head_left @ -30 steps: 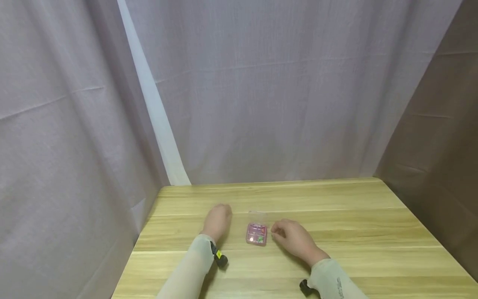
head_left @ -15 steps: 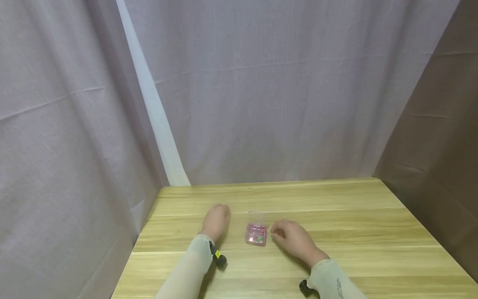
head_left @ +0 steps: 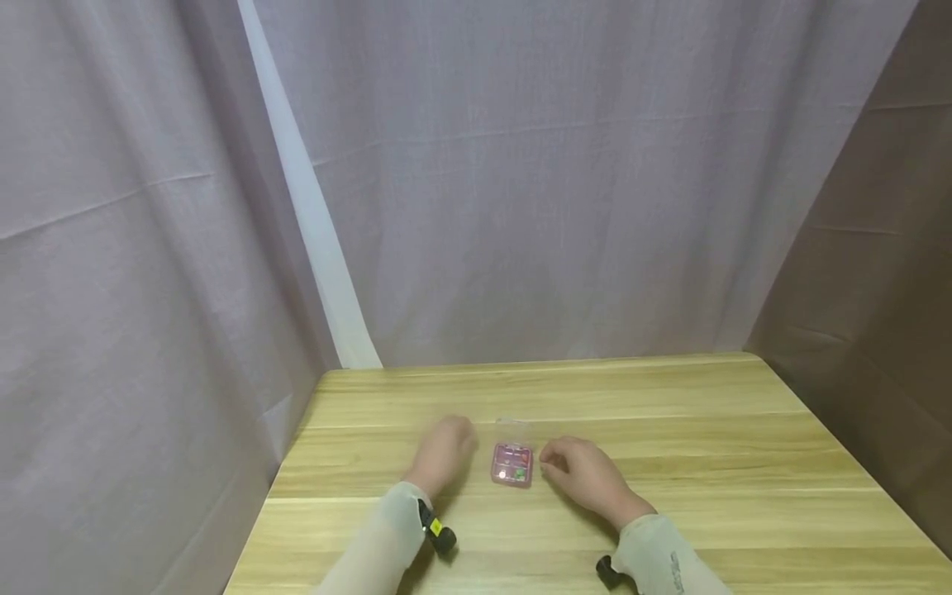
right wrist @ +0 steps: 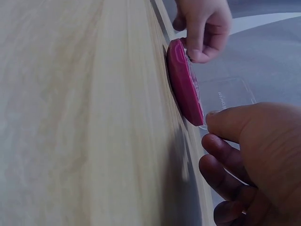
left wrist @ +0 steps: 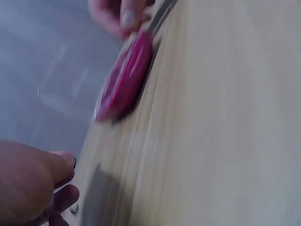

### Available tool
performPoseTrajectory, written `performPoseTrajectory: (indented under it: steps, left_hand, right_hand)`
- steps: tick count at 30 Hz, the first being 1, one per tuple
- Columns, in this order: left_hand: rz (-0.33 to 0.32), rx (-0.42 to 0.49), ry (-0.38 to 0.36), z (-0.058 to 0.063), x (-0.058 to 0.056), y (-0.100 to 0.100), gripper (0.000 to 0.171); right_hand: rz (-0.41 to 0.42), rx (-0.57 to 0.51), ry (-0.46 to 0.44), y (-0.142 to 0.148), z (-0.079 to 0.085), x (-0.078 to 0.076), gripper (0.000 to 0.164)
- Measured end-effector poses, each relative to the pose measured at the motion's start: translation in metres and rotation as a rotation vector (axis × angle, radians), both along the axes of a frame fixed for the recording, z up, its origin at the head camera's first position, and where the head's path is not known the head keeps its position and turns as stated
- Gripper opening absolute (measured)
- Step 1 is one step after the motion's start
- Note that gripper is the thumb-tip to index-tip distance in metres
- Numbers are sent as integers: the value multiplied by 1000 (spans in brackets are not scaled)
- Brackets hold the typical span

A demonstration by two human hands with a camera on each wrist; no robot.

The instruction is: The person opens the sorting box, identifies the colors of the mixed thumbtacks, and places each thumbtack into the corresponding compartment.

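A small pink compartment box (head_left: 511, 465) lies on the table, its clear lid (head_left: 513, 430) swung back away from me. Bits of green, red and white show in its compartments. My left hand (head_left: 444, 450) is a little to the left of the box, blurred, with fingers bent. In the left wrist view its thumb and fingers (left wrist: 59, 167) are close together; a tiny dark spot shows at the thumb tip, too small to identify. On the box's right side is my right hand (head_left: 587, 475), thumb and fingers loosely bent and apart, with the thumb (right wrist: 225, 123) near the box's edge.
The wooden table (head_left: 706, 463) extends around both hands. Grey curtains (head_left: 521, 207) hang behind it and at both sides, with a pale gap at the left. A small black wrist camera (head_left: 444, 540) is strapped to the left sleeve, another (head_left: 608, 572) to the right.
My left hand has moved right and slightly nearer to me, closer to the box. The right hand and the box stay where they were.
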State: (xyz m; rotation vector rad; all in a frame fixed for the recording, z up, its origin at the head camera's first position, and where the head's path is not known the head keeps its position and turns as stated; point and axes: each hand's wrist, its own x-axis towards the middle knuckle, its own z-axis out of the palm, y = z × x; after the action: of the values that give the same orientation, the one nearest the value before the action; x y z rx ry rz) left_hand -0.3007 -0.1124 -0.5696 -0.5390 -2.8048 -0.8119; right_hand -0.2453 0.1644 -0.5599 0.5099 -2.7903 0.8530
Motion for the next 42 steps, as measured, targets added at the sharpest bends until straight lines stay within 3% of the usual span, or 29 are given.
performPoseTrajectory:
  steps: [8, 14, 23, 31, 35, 42]
  left_hand:
    - [-63, 26, -14, 5, 18, 27, 9]
    - [-81, 14, -2, 4, 23, 35, 11]
    - [-71, 31, -27, 5, 27, 39, 15]
    - [-65, 81, -28, 11, 33, 25, 19]
    - [-38, 102, -18, 14, 30, 11, 24]
    - [94, 41, 55, 5, 7, -17, 26]
  right_hand:
    - [-4, 3, 5, 0, -1, -2, 9]
    - [6, -4, 0, -1, 0, -1, 9]
    - [3, 10, 7, -3, 2, -2, 9]
    - [3, 6, -3, -2, 3, -1, 9]
    - [1, 8, -1, -2, 5, -2, 9]
    - [3, -2, -17, -2, 5, 1, 10]
